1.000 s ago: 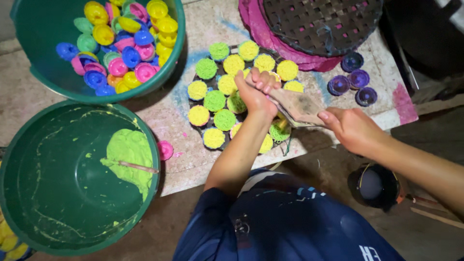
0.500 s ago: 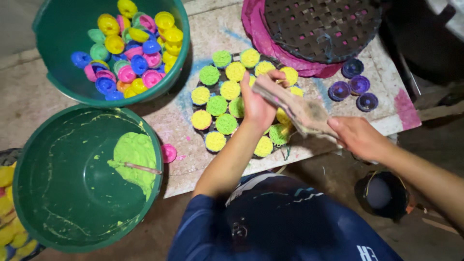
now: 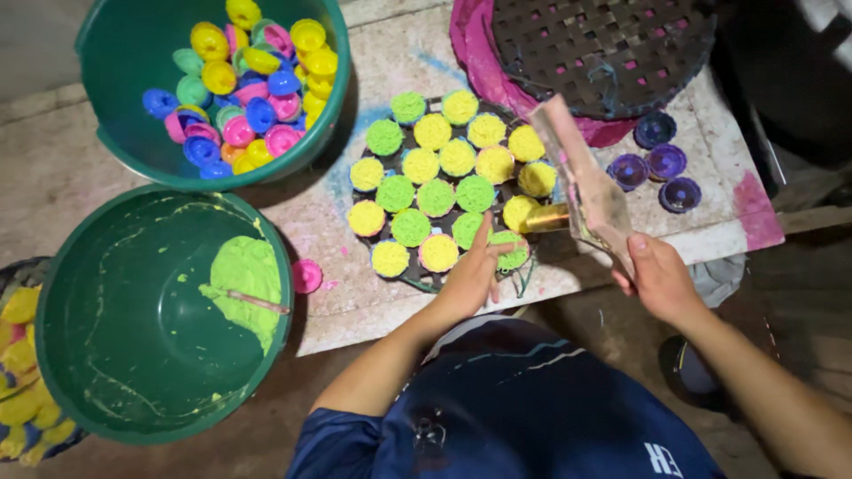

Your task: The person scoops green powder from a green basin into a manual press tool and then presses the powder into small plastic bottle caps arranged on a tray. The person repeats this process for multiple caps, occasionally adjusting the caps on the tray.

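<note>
Held tight in right hand (image 3: 658,282): flat clear plastic bag (image 3: 587,188), long side slanting up and away. Left hand (image 3: 473,277) open, fingers resting on green and yellow filled cups (image 3: 437,197).

Two green tubs (image 3: 106,151) stand at the left: one holds a heap of loose coloured cups (image 3: 244,93), too piled up to count, and the other (image 3: 71,355) holds one lump of green batter (image 3: 244,279) with one stick (image 3: 257,302) in it. On the dark rack (image 3: 417,282) sit about eighteen filled cups (image 3: 435,197), roughly ten yellow and eight green. Three purple cups (image 3: 664,173) sit at the right, with a fourth dark one (image 3: 655,129) above them. One pink cup (image 3: 307,276) lies alone beside the batter tub. One round dark grate (image 3: 603,49) lies on one pink basin (image 3: 470,53). Two hands show, left hand (image 3: 470,279) and right hand (image 3: 658,279), with one scraper (image 3: 586,191).
</note>
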